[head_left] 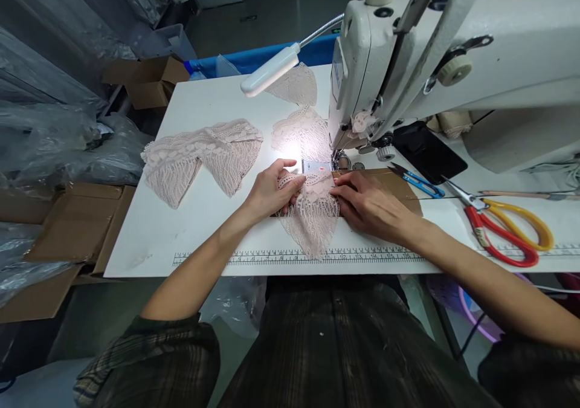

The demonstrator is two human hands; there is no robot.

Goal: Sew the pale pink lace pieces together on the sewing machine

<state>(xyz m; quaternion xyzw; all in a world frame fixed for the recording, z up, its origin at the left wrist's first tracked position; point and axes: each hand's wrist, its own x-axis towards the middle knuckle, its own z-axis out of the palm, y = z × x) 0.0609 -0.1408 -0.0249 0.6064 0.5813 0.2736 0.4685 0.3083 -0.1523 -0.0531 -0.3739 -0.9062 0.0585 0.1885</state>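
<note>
Holding lace pc (312, 229) just in front of sewing machine (356, 75), tip toward lap: pinching left edge w/ L hand (273, 190), thumb on top, fingers curled under; gripping right edge w/ R hand (369, 202), palm down, fingertips bunched. Reaching in from both sides w/ bare forearms (212, 257).

Working on white desk (131, 239) w/ ruler strip (258, 259) along edge nearest lap. Note spare lace (203, 151) well left of machine; dark phone (428, 151) under machine arm; blue snips (421, 182) & red/yellow scissors (475, 202) in front of it. See also cardboard boxes (77, 223) & clear plastic (122, 139) far left of machine, grey floor (272, 18) beyond.
</note>
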